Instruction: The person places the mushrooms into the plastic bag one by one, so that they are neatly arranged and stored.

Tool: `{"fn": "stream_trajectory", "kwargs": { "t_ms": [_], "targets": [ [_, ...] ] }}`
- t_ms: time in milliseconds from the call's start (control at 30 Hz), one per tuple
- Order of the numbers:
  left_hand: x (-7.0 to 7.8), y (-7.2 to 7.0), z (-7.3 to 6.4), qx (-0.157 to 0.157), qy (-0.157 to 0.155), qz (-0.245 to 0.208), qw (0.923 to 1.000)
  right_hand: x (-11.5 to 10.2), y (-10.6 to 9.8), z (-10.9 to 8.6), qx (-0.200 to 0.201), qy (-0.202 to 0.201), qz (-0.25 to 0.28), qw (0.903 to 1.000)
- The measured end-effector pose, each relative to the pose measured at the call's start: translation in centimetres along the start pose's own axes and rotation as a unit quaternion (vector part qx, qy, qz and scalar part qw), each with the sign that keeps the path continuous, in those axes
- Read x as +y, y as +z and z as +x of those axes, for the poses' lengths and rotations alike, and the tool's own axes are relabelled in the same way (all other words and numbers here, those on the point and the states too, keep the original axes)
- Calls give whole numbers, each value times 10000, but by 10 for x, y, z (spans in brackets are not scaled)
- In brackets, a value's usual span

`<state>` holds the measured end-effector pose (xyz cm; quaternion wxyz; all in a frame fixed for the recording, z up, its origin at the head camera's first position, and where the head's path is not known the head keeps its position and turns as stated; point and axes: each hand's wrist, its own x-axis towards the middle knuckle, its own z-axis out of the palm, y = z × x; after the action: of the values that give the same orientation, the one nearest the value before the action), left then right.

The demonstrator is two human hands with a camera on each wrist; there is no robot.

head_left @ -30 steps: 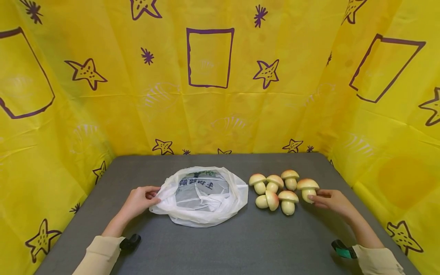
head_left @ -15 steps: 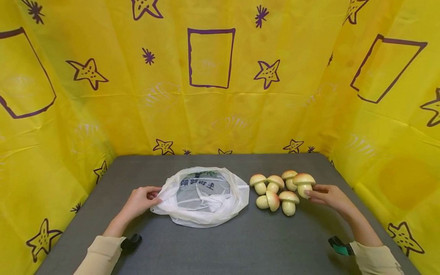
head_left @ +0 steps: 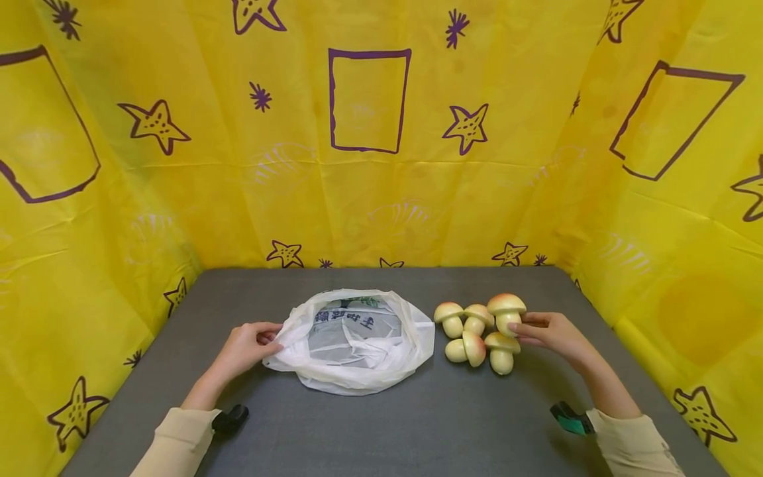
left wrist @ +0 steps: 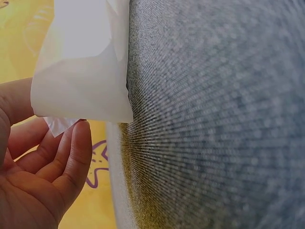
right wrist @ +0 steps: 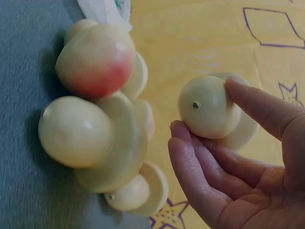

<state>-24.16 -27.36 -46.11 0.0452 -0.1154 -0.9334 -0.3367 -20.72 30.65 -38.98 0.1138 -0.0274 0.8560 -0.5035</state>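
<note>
My left hand (head_left: 243, 348) pinches the left rim of a white plastic bag (head_left: 363, 383), whose mouth gapes upward with dark printing inside. The left wrist view has the bag's edge (left wrist: 86, 90) between thumb and fingers. In my right hand (head_left: 557, 336) is a toy mushroom (head_left: 507, 305), cream with an orange-tinged cap, gripped by its stem (right wrist: 202, 107). It is raised over the back right of a mushroom group and hides one behind it. Below it lies an upright-looking mushroom (head_left: 502, 358); left of that, a mushroom on its side (head_left: 465, 349).
Two more mushrooms, a left one (head_left: 450, 319) and its neighbour (head_left: 477, 319), lie just right of the bag. All rest on a grey table (head_left: 381, 437). Yellow patterned cloth (head_left: 381, 199) walls in the back and both sides.
My right hand has lifted its mushroom and carried it left, from the group's right side to over the back mushroom. My left hand keeps its hold on the bag.
</note>
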Motion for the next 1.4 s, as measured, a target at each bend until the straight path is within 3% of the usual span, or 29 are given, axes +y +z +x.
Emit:
{"fn": "stream_trajectory", "kwargs": {
  "t_ms": [800, 1100, 1400],
  "targets": [
    [2, 1, 1, -35, 29, -9, 10000, -34, 39, 28, -249, -142, 342, 9990],
    [1, 1, 1, -25, 40, 31, 10000, -45, 50, 38, -389, -161, 133, 9990],
    [3, 0, 1, -38, 41, 29, 10000, -50, 63, 52, -465, -118, 529, 9974]
  ]
}}
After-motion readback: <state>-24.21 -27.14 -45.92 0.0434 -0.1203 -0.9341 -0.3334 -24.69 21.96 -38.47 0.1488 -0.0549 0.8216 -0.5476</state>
